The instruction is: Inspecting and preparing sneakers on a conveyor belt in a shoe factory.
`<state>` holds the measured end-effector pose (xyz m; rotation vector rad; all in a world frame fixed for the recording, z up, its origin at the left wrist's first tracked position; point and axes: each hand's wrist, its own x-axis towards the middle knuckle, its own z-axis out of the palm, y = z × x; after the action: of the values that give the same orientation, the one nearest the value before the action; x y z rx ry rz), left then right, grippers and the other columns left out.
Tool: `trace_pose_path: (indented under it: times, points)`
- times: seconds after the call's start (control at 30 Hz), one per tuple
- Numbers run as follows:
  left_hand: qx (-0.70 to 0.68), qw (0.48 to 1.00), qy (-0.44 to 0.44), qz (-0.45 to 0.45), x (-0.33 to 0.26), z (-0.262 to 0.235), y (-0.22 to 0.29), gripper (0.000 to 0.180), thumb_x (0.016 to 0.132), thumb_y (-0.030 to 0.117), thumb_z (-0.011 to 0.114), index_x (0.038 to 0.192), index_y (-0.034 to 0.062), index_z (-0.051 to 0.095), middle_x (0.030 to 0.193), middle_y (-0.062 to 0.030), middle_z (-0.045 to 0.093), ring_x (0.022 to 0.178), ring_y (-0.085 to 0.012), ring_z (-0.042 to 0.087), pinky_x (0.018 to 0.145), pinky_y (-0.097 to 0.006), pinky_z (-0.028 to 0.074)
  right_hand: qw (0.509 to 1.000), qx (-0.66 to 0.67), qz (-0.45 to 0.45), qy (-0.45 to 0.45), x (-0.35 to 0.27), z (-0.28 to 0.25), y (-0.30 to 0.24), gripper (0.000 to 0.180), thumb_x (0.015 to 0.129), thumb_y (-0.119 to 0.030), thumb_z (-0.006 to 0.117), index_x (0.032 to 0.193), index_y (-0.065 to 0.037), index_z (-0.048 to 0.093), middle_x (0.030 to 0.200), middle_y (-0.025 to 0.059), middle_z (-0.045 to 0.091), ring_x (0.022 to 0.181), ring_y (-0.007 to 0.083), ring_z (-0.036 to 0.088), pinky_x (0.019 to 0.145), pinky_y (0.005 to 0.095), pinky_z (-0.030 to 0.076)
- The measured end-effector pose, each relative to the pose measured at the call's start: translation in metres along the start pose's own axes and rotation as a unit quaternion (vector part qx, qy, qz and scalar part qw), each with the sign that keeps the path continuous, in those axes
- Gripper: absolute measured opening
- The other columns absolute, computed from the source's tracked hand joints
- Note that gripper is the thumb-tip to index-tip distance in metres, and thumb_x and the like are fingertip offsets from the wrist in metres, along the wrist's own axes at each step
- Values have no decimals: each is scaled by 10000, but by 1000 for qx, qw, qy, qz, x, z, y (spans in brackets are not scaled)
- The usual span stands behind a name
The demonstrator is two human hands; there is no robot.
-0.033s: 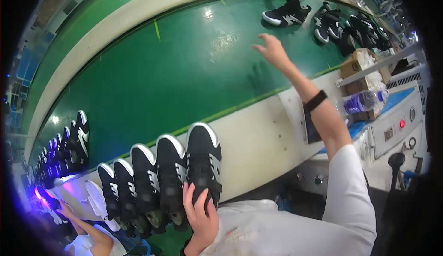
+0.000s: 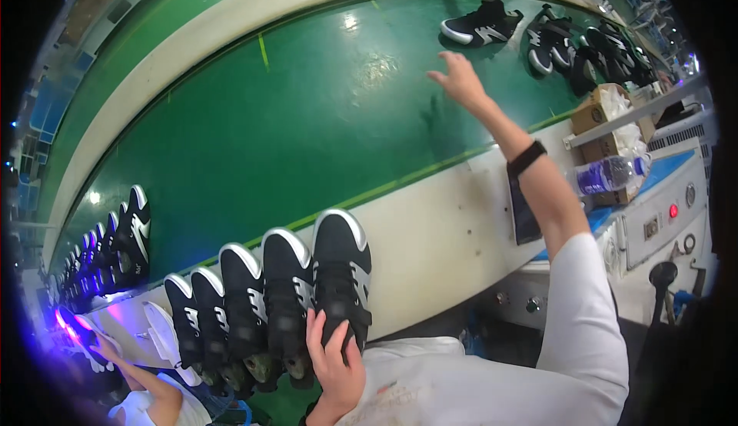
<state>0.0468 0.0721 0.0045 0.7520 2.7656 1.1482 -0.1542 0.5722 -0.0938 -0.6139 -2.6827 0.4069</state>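
My left hand (image 2: 336, 364) is wrapped over the ankle end of a black sneaker (image 2: 335, 266) with a white toe rim and grey-white side marks. That sneaker is the rightmost of a slanting row on a pale ledge, its toe pointing away from me; its heel is partly hidden by my fingers. Out over the green surface (image 2: 292, 134) reaches my right hand (image 2: 463, 84), open and holding nothing, thumb apart from the fingers. Nearest to it, just beyond, a similar sneaker (image 2: 482, 25) lies on the green surface, apart from the hand.
More sneakers (image 2: 547, 42) lie clustered at the far right. A cardboard box (image 2: 590, 112) and a plastic bottle (image 2: 611, 174) stand by a control panel (image 2: 659, 218) at right. At far left are more sneakers (image 2: 132, 230) in line and a co-worker's arm (image 2: 142, 376) under purple light.
The view has shifted very slightly. My right hand has edged a little to the right and outward; my left hand stays on the same sneaker.
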Motion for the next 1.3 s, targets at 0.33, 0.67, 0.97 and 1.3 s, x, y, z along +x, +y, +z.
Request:
trace_pose_path:
  times: [0.33,0.67,0.97,1.3]
  points:
    - [39,998,6,50,2,-3,-6,256,903,23,610,1151,-28,577,1326,-318,487,1234,-510,488,1054,-541,410,942,-314,-63,104,109,72,57,591,801,-174,703,1324,-28,470,1364,213,493,1322,345,441,1123,487,338]
    - [35,998,17,48,-1,0,-6,251,881,17,636,1131,7,604,1335,-293,499,1237,-493,497,1045,-524,423,915,-352,-187,60,90,47,69,290,783,-88,640,1042,37,611,978,143,657,949,244,645,778,326,586]
    - [12,999,-6,34,7,-5,-5,282,876,-34,584,1157,-14,587,1393,-269,455,1320,-470,427,1083,-507,360,961,16,-198,194,34,-79,-11,403,819,-163,700,1196,-53,608,999,165,695,852,309,694,760,382,556]
    - [8,996,49,80,9,-8,7,396,892,16,599,1283,-21,545,1454,-249,420,1376,-418,400,1123,-468,334,821,460,-40,337,-75,-213,-123,332,858,-125,751,1153,16,697,993,78,726,856,91,656,750,210,523]
